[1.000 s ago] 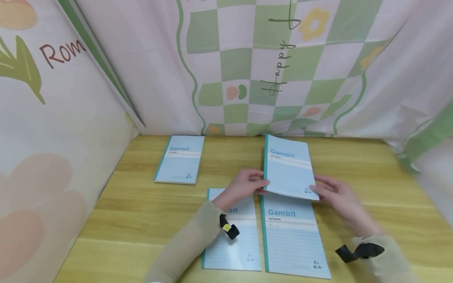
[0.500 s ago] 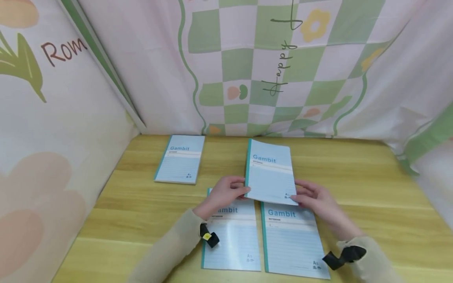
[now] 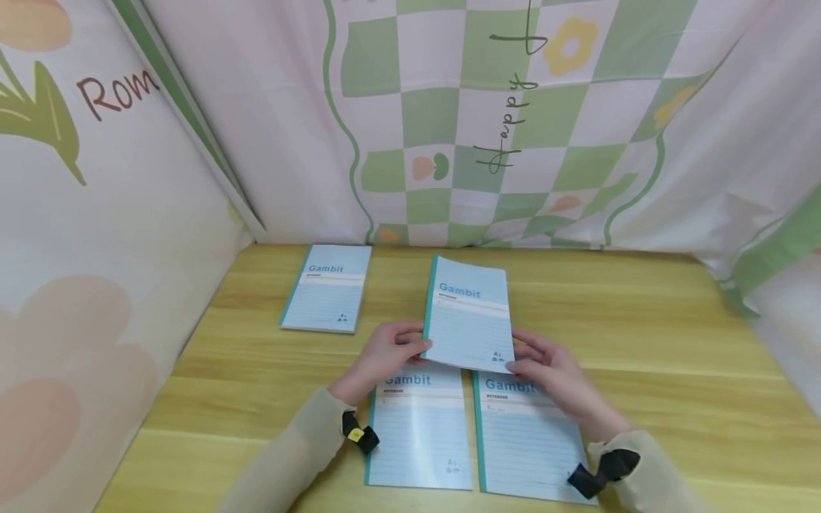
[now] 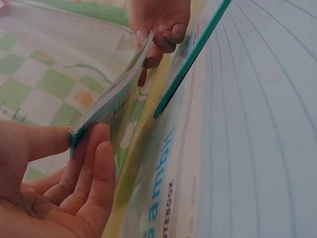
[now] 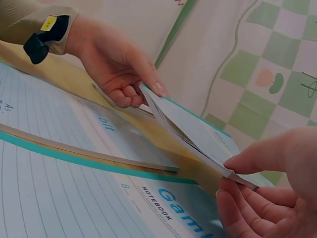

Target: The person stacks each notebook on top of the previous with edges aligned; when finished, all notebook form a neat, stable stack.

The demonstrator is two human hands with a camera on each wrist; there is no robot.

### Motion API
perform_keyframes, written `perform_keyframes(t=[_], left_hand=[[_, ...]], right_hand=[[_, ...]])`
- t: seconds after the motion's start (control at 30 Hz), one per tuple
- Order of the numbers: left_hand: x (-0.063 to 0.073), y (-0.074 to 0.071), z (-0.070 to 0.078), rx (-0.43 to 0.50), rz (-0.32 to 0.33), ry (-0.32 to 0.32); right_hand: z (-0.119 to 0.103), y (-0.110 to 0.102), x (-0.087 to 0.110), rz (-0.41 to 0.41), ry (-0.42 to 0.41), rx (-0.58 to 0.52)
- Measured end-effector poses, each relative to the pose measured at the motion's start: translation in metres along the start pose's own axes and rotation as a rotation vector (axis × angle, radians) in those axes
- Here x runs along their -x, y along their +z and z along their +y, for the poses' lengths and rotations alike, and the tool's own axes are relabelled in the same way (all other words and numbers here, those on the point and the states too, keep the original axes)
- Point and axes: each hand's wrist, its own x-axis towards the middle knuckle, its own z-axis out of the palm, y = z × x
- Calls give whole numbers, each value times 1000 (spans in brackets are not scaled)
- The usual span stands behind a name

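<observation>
Between both hands a light blue notebook (image 3: 468, 313) with a teal spine is held above the table, tilted, its cover facing up. My left hand (image 3: 385, 356) pinches the spine side near the lower corner, thumb on top and fingers beneath, as the left wrist view shows. At the lower right corner my right hand (image 3: 558, 374) pinches it the same way; in the right wrist view the pages (image 5: 183, 141) part slightly along the near edge. Under and in front of it lie two more notebooks, one at left (image 3: 420, 434) and one at right (image 3: 532, 442), their top edges partly covered.
Another notebook (image 3: 327, 288) lies at the back left of the wooden table (image 3: 212, 399). A patterned curtain (image 3: 430, 114) hangs along the table's back edge, and a printed cloth (image 3: 128, 235) stands at the left side. Each wrist wears a black strap.
Both hands have carried the held notebook to the left and slightly toward the front. It now stands over the gap between the two front notebooks. The lying notebooks have stayed put.
</observation>
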Motion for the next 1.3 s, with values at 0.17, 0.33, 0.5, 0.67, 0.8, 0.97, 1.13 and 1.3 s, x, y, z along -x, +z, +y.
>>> perform_keyframes(t=[0.17, 0.33, 0.5, 0.67, 0.8, 0.97, 1.13, 1.3], left_hand=[[4, -7, -4, -9, 61, 6], [8, -16, -9, -11, 127, -16], [12, -26, -11, -11, 191, -16], [15, -35, -11, -28, 234, -9], [14, -44, -12, -37, 261, -23], [13, -55, -11, -29, 300, -41], [13, -67, -9, -38, 335, -54], [14, -77, -10, -46, 349, -53]], right_hand=[[-2, 7, -3, -2, 11, 17], [-4, 17, -7, 7, 16, 2], [-5, 29, -12, 23, 1, -18], [-8, 41, -18, 33, -9, -28], [-9, 50, -24, 29, -1, -75], [-12, 61, -34, 28, 18, -135], [-18, 71, -44, 52, 50, -132], [-24, 83, -54, 76, 70, -173]])
